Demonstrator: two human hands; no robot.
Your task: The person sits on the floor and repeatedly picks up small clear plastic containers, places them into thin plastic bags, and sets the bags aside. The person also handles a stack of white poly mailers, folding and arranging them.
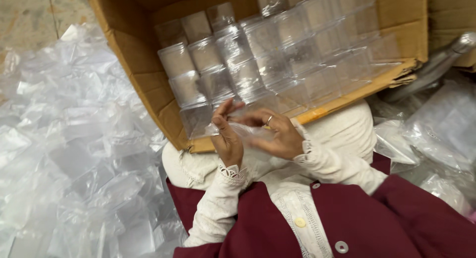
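Clear bag (250,131) sits between both hands, over the lap, at the near edge of the box (148,79). Left hand (228,139) pinches one side of it, fingers together on the plastic. Right hand (277,136), ring on one finger, clamps the other side, fingers closed on the bag. Box is brown cardboard, open toward the camera, resting on the person's knees; inside it, rows of clear containers (277,59) packed touching each other. Cream sleeves, maroon vest (357,218) below. Left of the box, a big heap of loose clear bags (74,154) covers the floor. More bags (436,129) piled on the right. Bare speckled floor (25,15) shows top left.
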